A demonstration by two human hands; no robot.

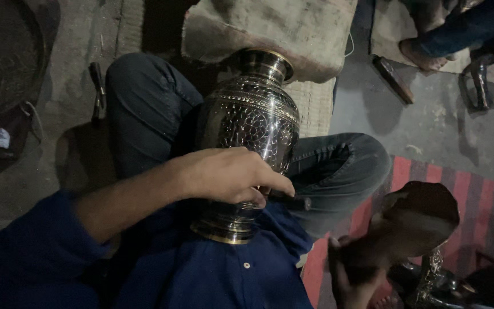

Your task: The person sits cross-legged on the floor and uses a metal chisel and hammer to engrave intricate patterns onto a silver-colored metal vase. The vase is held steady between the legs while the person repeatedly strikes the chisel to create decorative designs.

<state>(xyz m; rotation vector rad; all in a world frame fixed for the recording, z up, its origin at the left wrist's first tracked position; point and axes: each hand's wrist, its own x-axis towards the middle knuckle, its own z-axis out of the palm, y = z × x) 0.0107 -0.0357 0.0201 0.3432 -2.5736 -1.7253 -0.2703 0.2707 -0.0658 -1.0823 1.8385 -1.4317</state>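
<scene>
A dark engraved metal vase (pixel 253 123) with brass rims lies tilted across my lap, its mouth pointing away from me. My left hand (pixel 230 174) rests over the vase's lower body with fingers curled, pinching a small dark tool (pixel 297 202) against the metal. At the lower right, my right hand (pixel 347 280) grips a blurred dark brown block-like object (pixel 413 220) raised above the mat. My legs in dark jeans (pixel 144 109) are crossed under the vase.
A burlap cushion (pixel 293 28) lies beyond the vase's mouth. Another person's foot (pixel 424 54) and a sandal (pixel 393 80) are at the top right. A red striped mat (pixel 475 200), an ornate metal piece (pixel 430 274), a dark round pan (pixel 1 51) and a hand tool (pixel 97 91) surround me.
</scene>
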